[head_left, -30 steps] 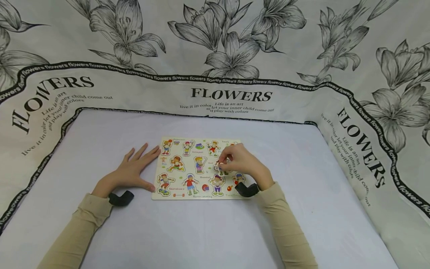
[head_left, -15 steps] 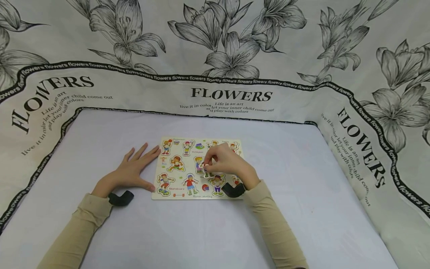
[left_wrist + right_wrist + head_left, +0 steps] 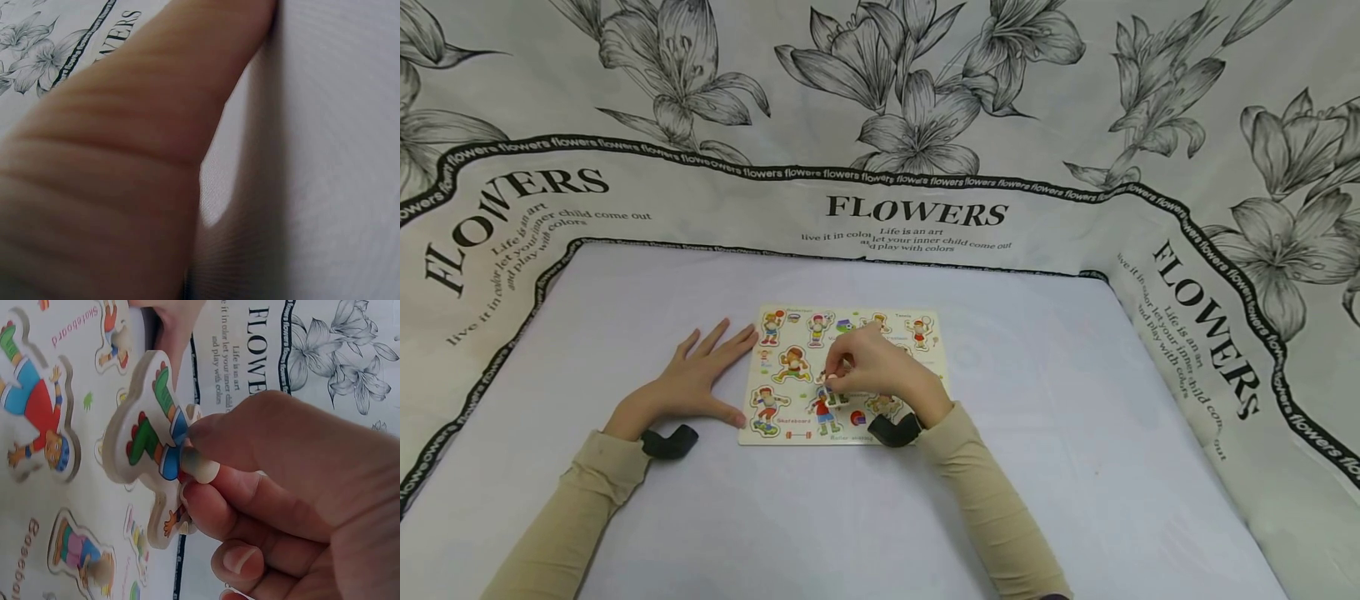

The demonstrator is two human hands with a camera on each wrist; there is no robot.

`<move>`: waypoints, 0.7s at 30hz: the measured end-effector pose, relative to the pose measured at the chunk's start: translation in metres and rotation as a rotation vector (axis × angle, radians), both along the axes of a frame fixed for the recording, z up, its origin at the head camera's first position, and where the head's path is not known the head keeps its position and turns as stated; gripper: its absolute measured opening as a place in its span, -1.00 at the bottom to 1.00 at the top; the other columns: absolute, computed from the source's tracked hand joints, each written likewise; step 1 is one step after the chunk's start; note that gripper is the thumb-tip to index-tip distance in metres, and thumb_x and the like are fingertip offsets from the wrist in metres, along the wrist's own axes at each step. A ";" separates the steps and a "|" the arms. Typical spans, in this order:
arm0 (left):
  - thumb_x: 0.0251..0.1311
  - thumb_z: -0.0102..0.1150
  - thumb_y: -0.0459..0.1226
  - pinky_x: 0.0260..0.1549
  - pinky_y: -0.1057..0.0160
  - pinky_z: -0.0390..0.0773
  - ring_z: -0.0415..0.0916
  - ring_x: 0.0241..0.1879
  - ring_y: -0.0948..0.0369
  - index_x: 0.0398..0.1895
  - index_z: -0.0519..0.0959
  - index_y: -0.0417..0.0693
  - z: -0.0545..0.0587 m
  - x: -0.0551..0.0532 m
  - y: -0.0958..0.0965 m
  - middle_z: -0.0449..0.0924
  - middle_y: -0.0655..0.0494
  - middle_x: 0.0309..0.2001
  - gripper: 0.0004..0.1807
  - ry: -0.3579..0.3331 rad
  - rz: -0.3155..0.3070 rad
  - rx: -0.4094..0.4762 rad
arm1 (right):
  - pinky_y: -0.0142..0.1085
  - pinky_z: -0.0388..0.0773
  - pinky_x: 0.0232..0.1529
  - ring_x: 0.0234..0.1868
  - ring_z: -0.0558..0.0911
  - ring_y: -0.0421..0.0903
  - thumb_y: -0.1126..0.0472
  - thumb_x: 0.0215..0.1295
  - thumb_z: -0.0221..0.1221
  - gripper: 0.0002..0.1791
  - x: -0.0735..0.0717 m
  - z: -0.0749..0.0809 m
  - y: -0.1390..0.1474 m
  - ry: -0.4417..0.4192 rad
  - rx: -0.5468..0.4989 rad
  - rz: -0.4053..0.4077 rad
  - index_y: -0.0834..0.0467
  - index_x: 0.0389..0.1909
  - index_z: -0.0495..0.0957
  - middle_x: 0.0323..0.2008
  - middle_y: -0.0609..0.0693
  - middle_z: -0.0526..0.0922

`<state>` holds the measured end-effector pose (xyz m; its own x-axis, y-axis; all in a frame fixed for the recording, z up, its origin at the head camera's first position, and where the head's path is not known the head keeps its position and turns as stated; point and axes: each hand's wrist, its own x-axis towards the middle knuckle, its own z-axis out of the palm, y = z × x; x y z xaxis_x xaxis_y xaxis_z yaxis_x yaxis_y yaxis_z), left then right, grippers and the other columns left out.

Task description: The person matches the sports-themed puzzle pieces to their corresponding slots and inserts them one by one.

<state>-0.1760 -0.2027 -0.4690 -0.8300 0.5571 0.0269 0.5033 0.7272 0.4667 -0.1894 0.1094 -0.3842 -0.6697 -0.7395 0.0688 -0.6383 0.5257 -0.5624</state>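
A pale wooden puzzle board with cartoon sports figures lies flat on the table. My right hand is over its middle, pinching a puzzle piece by the small round knob between thumb and fingers. That piece shows a figure with green skates and blue shorts; in the right wrist view it stands tilted off the board. Just below it in the head view is the red-shirted roller skating figure. My left hand rests spread on the table, fingertips and thumb at the board's left edge.
Knobbed figures such as the skateboarder and the runner sit in the board. White cloth covers the table. Flower-printed fabric walls the back and sides. Black wrist cameras sit at both wrists.
My right hand has carried the pinched piece leftward and slightly toward the front, from the board's right part to above the roller skating figure. The left hand stays put.
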 end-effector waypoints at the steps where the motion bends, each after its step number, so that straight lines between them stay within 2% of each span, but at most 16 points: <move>1: -0.35 0.40 0.43 0.39 -0.28 -0.48 -0.45 0.55 -0.15 0.59 -0.01 -0.06 0.000 0.000 0.000 -0.14 -0.02 0.59 0.44 0.000 0.001 -0.002 | -0.41 0.39 -0.40 -0.55 0.43 -0.29 0.31 0.08 0.33 -0.89 0.001 0.000 -0.002 -0.008 0.002 0.004 0.05 -0.54 0.66 -0.58 -0.21 0.57; 7: -0.36 0.40 0.44 0.40 -0.26 -0.49 -0.47 0.55 -0.13 0.60 -0.03 -0.04 0.001 0.000 0.001 -0.16 0.00 0.60 0.46 -0.016 0.004 -0.024 | -0.46 0.39 -0.49 -0.54 0.43 -0.28 0.30 0.08 0.37 -0.88 0.006 -0.002 -0.016 -0.050 0.022 0.030 0.05 -0.55 0.65 -0.58 -0.20 0.57; 12: -0.38 0.40 0.44 0.41 -0.23 -0.50 -0.49 0.55 -0.10 0.60 -0.05 0.00 0.002 0.000 0.001 -0.19 0.04 0.61 0.47 -0.039 0.013 -0.046 | -0.48 0.36 -0.49 -0.55 0.41 -0.31 0.28 0.07 0.38 -0.87 0.008 -0.008 -0.025 -0.036 0.074 0.058 0.03 -0.57 0.66 -0.58 -0.22 0.57; 21: -0.39 0.38 0.47 0.41 -0.23 -0.50 -0.49 0.55 -0.09 0.61 -0.06 0.02 0.002 -0.001 0.001 -0.21 0.06 0.61 0.48 -0.047 0.019 -0.050 | -0.40 0.34 -0.28 -0.54 0.41 -0.30 0.24 0.03 0.36 -0.94 0.013 -0.014 -0.028 0.001 0.169 0.078 0.06 -0.55 0.68 -0.61 -0.24 0.54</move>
